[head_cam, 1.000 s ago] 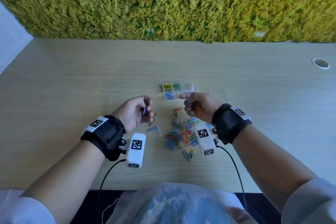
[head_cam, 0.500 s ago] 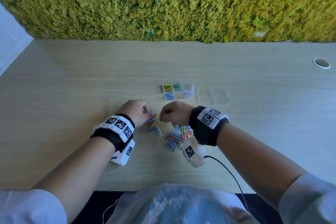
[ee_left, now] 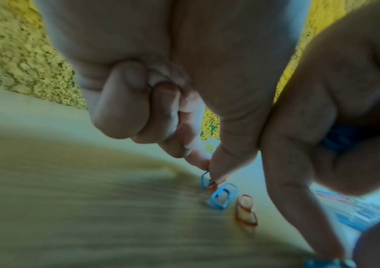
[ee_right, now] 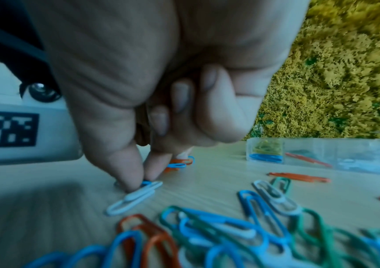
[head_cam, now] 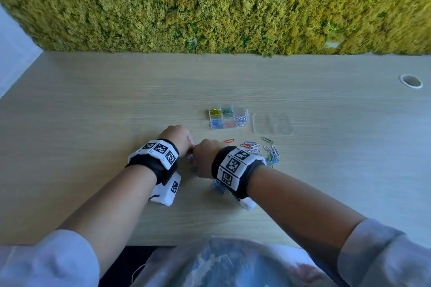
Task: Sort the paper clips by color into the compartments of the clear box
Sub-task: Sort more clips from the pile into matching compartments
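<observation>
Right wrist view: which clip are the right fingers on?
The white paper clip, lying alone on the table left of the mixed pile. The right hand pinches its far end, thumb and fingers together; a blue one shows just behind.

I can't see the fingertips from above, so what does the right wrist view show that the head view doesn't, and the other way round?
Only the right wrist view shows the right hand pinching at a white clip on the table. Only the head view shows the left hand, the clear lid and all six compartments. Both show the clear box, loose clips and moss wall.
</observation>
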A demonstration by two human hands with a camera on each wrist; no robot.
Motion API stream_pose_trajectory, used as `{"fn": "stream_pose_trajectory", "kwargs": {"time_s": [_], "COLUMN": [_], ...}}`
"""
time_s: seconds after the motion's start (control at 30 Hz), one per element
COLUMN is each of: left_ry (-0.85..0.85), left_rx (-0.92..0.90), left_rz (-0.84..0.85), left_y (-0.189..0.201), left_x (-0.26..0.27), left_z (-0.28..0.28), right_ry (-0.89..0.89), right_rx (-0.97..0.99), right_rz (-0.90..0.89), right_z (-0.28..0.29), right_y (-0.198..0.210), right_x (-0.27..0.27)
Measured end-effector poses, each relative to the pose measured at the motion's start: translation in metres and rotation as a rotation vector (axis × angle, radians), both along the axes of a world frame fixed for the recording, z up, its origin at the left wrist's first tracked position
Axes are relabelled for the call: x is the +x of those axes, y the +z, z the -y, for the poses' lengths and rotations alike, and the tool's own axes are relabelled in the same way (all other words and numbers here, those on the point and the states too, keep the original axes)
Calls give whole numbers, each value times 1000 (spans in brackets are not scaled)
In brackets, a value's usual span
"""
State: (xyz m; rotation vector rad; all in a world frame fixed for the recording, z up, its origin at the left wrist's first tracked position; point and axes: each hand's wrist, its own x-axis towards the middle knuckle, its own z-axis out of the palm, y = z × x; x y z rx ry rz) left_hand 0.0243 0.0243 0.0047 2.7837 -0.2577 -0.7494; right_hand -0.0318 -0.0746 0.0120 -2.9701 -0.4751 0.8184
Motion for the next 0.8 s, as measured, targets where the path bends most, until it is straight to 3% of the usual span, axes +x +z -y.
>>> {"fn": "stream_pose_trajectory", "kwargs": {"time_s": [0.13,0.2,0.27,0.33,0.4,0.5,0.57,0.63,0.7,0.8], "left_ry": [130,272,470,617,674,702,688,601,387,-5], "left_rx": [-197,-432,-757,-980,-1100,-1191,-1115,-920,-615,-191], "left_rz": [-9,-106,-266,-388,-495,-591,-590,-530,-427,-248], "left_y": [-5,-7,-8,-8,-5,-4,-5,-8,-7,-4], "left_x": [-3,-4,-5,-5,-7,-8,-9,-9,-8,-2], "left_z": [-7,-9,-11,-14,-15,-13,-11,-5,2,11], "right_ry": [-92,-228,-434,-728,-918,-980,-1030,-1059,-1036,-831], "right_rx": [61,187,461,878,1220,1467,1474,1336,1063,579], "right_rz": [5,-28,-154,-356,-484,-526,-488,-430,-346,-161], "right_z": [10,23,38,51,64,77,84,89,96,112], "right_y": [5,8,8,7,2,1,-1,-2,-3,0], "right_x": [-1,2,6,8,10,9,9,14,26,50]}}
